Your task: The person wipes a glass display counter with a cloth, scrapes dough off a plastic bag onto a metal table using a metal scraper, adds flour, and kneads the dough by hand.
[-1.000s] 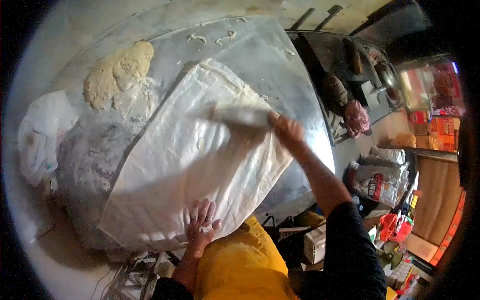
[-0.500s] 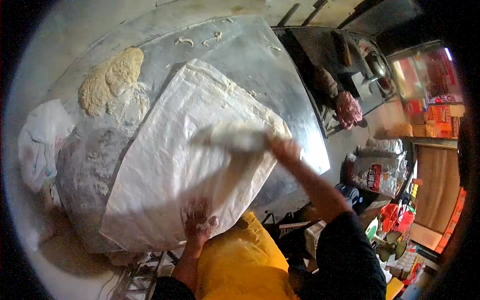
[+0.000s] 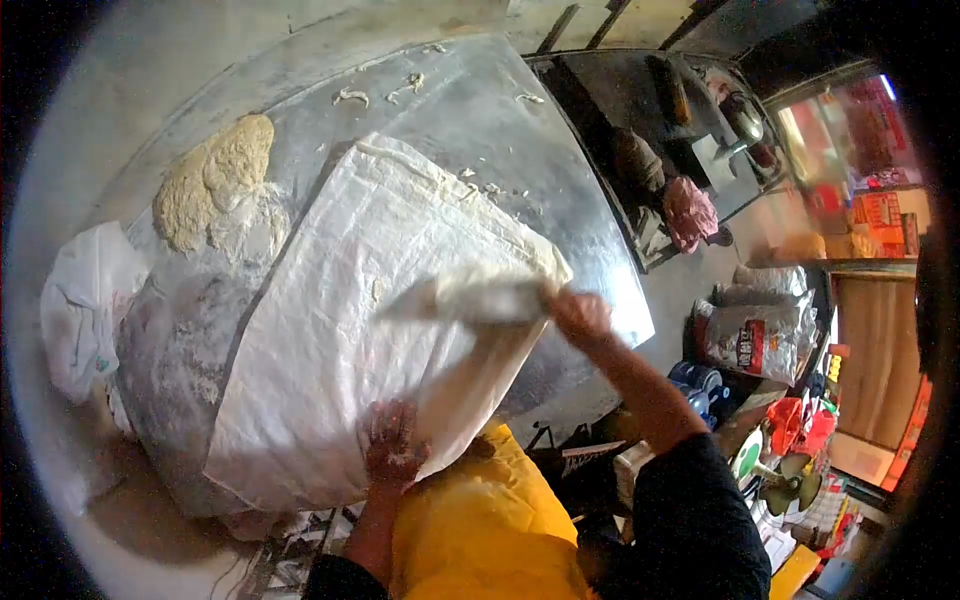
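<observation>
A large white woven sack (image 3: 310,290) lies spread over the metal work surface (image 3: 560,160). My left hand (image 3: 392,440) rests on its near edge, palm down, fingers stretched out and dusted white. My right hand (image 3: 580,318) is closed round the handle of a flat, pale grey tool (image 3: 480,303). Motion smears this tool, and I cannot tell whether it is a blade or a brush. It extends leftward, close over the sack's right part. A small pale crumb (image 3: 377,290) sits on the sack, left of the tool's tip.
A rough dough mass (image 3: 215,185) with loose flour lies at the back left, above a white plastic bag (image 3: 85,305). Dough scraps (image 3: 405,88) dot the far surface. A pink cloth (image 3: 690,213) lies right, with silver packages (image 3: 755,335) and water bottles (image 3: 700,385) below.
The tool and my right hand sit slightly lower in view, still blurred. More dough crumbs show beyond the sack's far edge. My left hand stays on the sack; the whole view has shifted a little.
</observation>
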{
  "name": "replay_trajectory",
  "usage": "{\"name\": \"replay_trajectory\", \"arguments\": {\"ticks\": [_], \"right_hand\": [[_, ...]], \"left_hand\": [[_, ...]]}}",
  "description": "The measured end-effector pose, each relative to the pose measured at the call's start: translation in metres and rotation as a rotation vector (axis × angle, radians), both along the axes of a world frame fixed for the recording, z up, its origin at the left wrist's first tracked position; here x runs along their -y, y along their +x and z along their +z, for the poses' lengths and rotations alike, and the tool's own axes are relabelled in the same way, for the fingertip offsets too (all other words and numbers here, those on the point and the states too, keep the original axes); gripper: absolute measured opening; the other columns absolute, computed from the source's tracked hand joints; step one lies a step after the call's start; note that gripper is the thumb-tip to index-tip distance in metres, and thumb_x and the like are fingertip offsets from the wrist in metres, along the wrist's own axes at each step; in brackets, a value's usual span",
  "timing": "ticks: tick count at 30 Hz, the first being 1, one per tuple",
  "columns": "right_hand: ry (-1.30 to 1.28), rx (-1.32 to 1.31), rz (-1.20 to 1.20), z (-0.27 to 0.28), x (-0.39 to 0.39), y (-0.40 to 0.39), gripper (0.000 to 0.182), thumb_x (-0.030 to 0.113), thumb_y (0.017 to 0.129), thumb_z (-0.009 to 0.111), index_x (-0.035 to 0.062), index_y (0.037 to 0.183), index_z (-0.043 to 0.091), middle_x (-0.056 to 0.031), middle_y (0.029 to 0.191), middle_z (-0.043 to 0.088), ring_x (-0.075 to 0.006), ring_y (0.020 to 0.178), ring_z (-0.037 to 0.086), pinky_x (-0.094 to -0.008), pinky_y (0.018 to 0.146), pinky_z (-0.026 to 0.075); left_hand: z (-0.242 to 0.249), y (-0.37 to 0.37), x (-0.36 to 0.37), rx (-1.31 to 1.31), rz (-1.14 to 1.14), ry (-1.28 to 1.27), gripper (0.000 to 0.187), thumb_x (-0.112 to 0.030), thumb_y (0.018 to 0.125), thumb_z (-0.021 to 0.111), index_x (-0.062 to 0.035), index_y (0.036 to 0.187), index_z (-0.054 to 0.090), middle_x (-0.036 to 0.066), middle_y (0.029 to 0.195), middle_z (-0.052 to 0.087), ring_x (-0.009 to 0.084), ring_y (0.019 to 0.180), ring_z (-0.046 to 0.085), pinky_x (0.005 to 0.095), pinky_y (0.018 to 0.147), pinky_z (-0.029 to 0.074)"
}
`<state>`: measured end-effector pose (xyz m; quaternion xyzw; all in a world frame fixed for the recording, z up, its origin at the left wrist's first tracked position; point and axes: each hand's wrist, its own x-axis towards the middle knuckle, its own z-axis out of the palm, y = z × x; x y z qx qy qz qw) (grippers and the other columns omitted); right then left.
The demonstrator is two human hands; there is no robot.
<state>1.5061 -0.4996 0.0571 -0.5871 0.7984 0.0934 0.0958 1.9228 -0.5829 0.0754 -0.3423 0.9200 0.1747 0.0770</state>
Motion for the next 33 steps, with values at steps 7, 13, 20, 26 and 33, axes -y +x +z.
{"name": "replay_trajectory", "arguments": {"ticks": [7, 13, 20, 26, 33], "right_hand": [[-0.106, 0.027, -0.278, 0.033, 0.045, -0.056, 0.030, 0.029, 0.099, 0.042, 0.0125, 0.111, 0.063, -0.0175, 0.090, 0.068, -0.0389, 0.081, 0.066, -0.0511, 0.066, 0.053], [-0.275, 0.334, -0.249, 0.031, 0.060, 0.007, 0.023, 0.023, 0.098, 0.049, 0.0094, 0.111, 0.063, -0.0144, 0.077, 0.067, -0.0231, 0.059, 0.064, -0.0332, 0.046, 0.051], [-0.461, -0.308, 0.456, -0.010, 0.066, 0.091, 0.053, 0.018, 0.082, 0.063, 0.0148, 0.134, 0.050, 0.0010, 0.067, 0.051, -0.0133, 0.050, 0.049, -0.0311, 0.046, 0.045], [-0.162, -0.085, -0.083, 0.020, 0.145, -0.051, 0.021, 0.013, 0.093, 0.050, 0.0117, 0.112, 0.057, -0.0140, 0.087, 0.067, -0.0290, 0.073, 0.067, -0.0466, 0.055, 0.050], [-0.279, 0.163, 0.142, 0.009, 0.077, 0.086, 0.024, 0.020, 0.097, 0.053, 0.0142, 0.118, 0.062, -0.0103, 0.076, 0.068, -0.0187, 0.055, 0.064, -0.0346, 0.041, 0.052]], "left_hand": [[0.008, 0.003, -0.005, -0.031, 0.014, 0.063, 0.073, -0.046, 0.088, 0.057, -0.0131, 0.149, 0.034, 0.012, 0.155, 0.028, 0.0346, 0.145, 0.019, 0.0550, 0.115, 0.016], [-0.004, 0.010, -0.006, -0.093, 0.081, 0.139, 0.076, -0.045, 0.079, 0.066, -0.0155, 0.145, 0.041, 0.008, 0.151, 0.036, 0.0363, 0.140, 0.029, 0.0627, 0.110, 0.019], [0.026, 0.008, 0.005, -0.199, 0.120, 0.252, 0.070, -0.049, 0.082, 0.062, -0.0178, 0.142, 0.045, 0.006, 0.150, 0.038, 0.0357, 0.140, 0.029, 0.0628, 0.109, 0.023], [0.003, 0.008, -0.001, -0.085, -0.010, -0.040, 0.068, -0.051, 0.084, 0.056, -0.0182, 0.142, 0.046, 0.004, 0.148, 0.041, 0.0346, 0.139, 0.032, 0.0606, 0.110, 0.023], [0.024, 0.000, 0.009, -0.079, 0.049, 0.116, 0.071, -0.049, 0.081, 0.060, -0.0161, 0.142, 0.045, 0.010, 0.147, 0.041, 0.0388, 0.136, 0.036, 0.0603, 0.109, 0.025]]}}
